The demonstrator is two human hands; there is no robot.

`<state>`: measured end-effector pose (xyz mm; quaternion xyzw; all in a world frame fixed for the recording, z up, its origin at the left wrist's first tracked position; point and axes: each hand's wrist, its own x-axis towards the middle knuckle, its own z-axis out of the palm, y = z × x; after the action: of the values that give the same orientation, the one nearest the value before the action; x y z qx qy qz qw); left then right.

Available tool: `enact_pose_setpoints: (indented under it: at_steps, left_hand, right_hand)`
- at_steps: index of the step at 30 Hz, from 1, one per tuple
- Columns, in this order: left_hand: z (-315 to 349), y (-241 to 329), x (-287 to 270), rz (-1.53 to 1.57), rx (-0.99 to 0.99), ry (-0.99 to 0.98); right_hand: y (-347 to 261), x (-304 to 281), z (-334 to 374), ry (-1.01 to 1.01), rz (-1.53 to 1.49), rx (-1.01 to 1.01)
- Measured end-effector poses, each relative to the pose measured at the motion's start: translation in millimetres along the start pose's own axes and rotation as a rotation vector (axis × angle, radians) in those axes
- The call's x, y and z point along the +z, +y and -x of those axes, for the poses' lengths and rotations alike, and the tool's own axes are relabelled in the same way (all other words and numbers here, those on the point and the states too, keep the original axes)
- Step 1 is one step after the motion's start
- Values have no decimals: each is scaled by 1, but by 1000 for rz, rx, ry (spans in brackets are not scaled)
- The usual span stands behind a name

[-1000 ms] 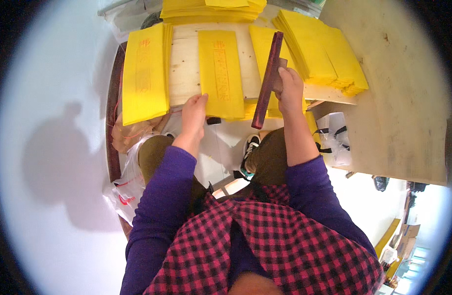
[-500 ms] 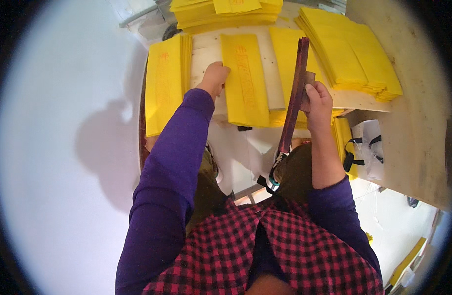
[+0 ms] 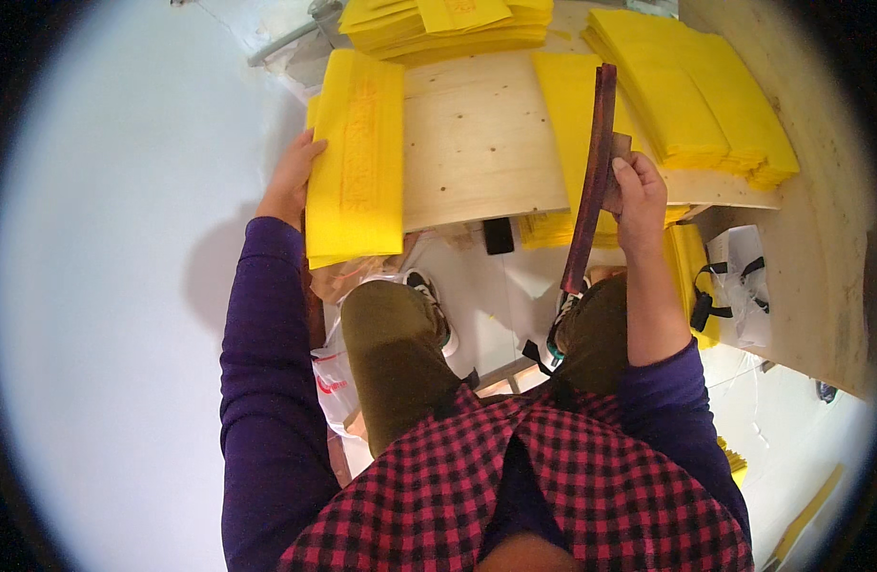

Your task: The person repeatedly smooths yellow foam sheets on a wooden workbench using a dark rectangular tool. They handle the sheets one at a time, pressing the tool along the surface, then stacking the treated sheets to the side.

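At the table's left edge my left hand (image 3: 289, 181) grips the left side of a long yellow sheet (image 3: 372, 157), its thumb on top and its other fingers partly hidden. Faint red print runs down this sheet, which lies over other yellow pieces. My right hand (image 3: 641, 205) is closed around the short brown handle of a long wooden stamp (image 3: 591, 181). The stamp's narrow bar is dark red, slightly curved in this view, and raised in front of a plain yellow stack (image 3: 558, 105) on the right half of the table.
Bare plywood tabletop (image 3: 481, 143) shows between the yellow pieces. More yellow stacks lie at the back (image 3: 448, 33) and right (image 3: 691, 91). A dark phone-like object (image 3: 499, 236) is by the front edge. A white bag with black straps (image 3: 739, 286) stands below right; a white wall (image 3: 124, 286) is at left.
The printed yellow sheet has gone from the middle of the table to the left pile. My left hand has moved left with it. The stamp stays raised in my right hand.
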<state>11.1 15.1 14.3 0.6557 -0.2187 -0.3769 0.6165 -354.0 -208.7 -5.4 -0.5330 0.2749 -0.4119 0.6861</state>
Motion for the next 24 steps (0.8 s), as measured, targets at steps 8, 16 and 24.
enact_pose_setpoints:
  at_steps: [8,16,24]
  left_hand:
    - [5,-36,-45,137,-32,83]
    - [-4,-43,-68,58,-37,125]
    - [-12,-20,-42,-834,357,640]
  right_hand:
    - [10,4,-6,-29,0,-8]
    - [6,8,-3,3,-39,7]
    - [-7,-13,-4,90,-202,-56]
